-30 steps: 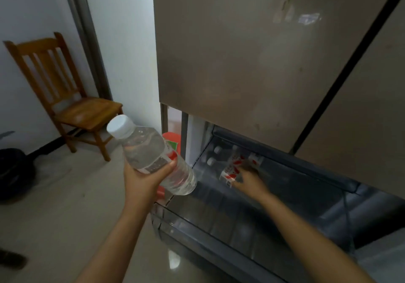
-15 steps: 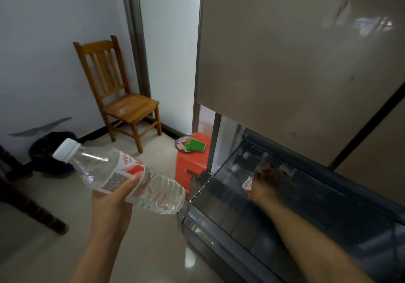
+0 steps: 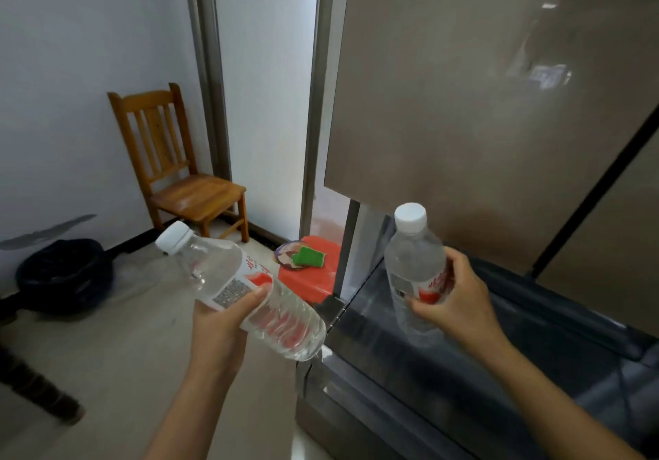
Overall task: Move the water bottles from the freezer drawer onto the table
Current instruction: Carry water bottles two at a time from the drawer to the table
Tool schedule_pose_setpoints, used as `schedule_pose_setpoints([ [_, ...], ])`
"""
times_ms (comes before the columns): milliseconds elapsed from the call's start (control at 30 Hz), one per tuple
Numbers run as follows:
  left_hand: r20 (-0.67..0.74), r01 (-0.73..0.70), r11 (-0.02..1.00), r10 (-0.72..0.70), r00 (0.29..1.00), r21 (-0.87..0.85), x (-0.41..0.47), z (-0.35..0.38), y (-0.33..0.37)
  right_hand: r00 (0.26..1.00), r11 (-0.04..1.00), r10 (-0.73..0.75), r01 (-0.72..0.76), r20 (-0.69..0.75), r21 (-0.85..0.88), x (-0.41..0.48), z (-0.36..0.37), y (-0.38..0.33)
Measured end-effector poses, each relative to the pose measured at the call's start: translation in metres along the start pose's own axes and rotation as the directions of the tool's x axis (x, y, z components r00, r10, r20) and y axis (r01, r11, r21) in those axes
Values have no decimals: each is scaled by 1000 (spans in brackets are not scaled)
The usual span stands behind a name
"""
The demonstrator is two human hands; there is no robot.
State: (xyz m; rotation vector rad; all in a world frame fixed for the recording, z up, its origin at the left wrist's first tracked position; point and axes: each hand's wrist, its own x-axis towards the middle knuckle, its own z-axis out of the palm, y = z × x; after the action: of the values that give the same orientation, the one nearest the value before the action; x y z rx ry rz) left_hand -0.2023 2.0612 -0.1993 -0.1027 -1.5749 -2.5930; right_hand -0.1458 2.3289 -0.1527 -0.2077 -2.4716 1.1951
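Two hands (image 3: 221, 327) (image 3: 460, 302) grip two bottles (image 3: 214, 270) (image 3: 413, 263) (both white-capped).

Left hand (image 3: 221, 320) grips tilted bottle (image 3: 228, 274); right hand (image 3: 456, 302), upright bottle (image 3: 413, 263), seemingly over drawer (image 3: 392, 399).

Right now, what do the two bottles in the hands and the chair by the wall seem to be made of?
The left-hand bottle and right-hand bottle look like clear glossy plastic: you see through them, and the left one's lower wall is ribbed. The chair looks like wood, probably varnished: orange-brown, with grain and a slight shine on the seat.
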Motion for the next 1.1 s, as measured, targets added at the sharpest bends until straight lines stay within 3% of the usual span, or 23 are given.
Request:
schedule_pose_setpoints([
  [233, 9, -71, 975, 70, 997, 211, 20, -25, 45, 980, 963, -190, 175, 53, 205, 10, 26, -84],
  [367, -83, -123, 941, 156, 984, 315, 15, -65, 68, 938, 936, -298, 251, 178, 246, 14, 76, -112],
  [633, -312, -70, 922, 199, 929, 381, -19, -132, 88, 793, 911, -401, 291, 458, 293, 15, 152, -138],
  [833, -470, -2, 921, 200, 860, 389, -58, -146, 83, 722, 911, -412, 325, 556, 254, 18, 172, -133],
  [1100, -687, 121, 919, 188, 702, 375, -129, -131, 54, 589, 868, -496, 363, 638, 339, -1, 185, -111],
])
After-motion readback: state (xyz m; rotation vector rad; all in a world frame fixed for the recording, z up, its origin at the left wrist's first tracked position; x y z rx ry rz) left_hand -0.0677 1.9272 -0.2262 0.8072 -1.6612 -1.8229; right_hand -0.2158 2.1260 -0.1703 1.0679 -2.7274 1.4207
